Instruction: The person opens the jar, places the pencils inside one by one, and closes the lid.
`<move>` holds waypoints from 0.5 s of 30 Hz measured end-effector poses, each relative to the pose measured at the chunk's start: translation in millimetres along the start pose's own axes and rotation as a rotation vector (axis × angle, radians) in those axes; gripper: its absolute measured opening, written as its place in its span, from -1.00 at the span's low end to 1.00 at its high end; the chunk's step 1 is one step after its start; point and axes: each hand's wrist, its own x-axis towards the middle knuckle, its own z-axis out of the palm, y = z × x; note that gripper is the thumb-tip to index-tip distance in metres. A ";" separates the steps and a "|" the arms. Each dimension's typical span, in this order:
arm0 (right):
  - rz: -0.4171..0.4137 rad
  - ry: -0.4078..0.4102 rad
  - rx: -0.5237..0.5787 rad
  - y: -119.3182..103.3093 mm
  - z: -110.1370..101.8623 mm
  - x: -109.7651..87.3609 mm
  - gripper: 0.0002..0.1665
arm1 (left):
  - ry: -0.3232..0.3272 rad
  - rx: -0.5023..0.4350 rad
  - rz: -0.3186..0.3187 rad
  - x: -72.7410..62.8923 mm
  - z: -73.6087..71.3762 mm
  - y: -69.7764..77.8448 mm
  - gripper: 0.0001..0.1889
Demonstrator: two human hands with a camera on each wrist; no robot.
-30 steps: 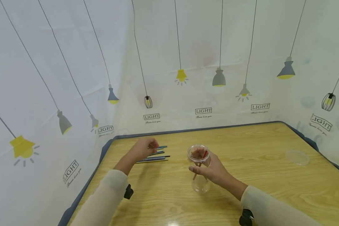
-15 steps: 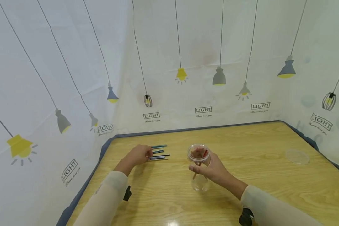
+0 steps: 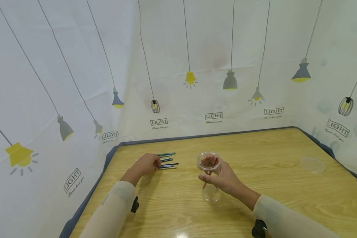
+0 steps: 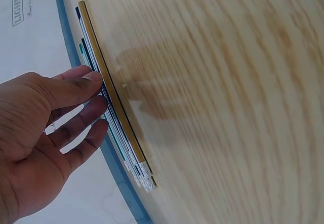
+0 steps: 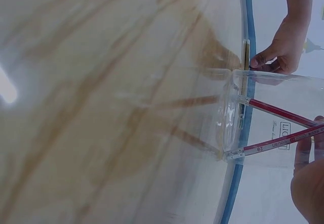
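Since a second ago, the left hand [image 3: 145,164] has dropped leftward, so I judge the work is at the loose pencils [image 4: 129,133]; I can't tell whether its fingers pinch any. Near, below centre, the right hand [image 3: 226,178] grips the clear jar [image 3: 210,191], two red pencils [image 5: 276,141] inside. Farther, left of centre, lie the loose ones.

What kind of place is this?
Probably a small tabletop workspace indoors, though I can't tell which room: there's a wood-grained table, pencils and a clear jar on it, and a whitish backdrop printed with hanging lamps.
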 end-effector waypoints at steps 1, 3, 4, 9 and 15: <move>-0.003 -0.001 0.001 0.3 -0.1 0.0 -0.36 | 0.000 -0.006 -0.005 0.3 0.5 0.1 -0.82; -0.002 -0.001 0.008 0.4 0.2 -0.1 -0.36 | 0.001 -0.011 -0.009 0.9 2.0 0.0 -0.82; -0.002 -0.002 0.011 0.5 0.3 -0.1 -0.36 | 0.000 -0.013 -0.011 0.7 2.2 0.5 -0.81; -0.006 -0.009 0.023 -0.2 0.4 -0.2 -0.36 | -0.002 -0.009 -0.012 0.3 3.8 1.4 -0.80; 0.000 -0.008 0.024 -1.3 -0.3 -0.2 -0.36 | 0.007 -0.004 -0.001 -2.0 1.8 3.4 -0.82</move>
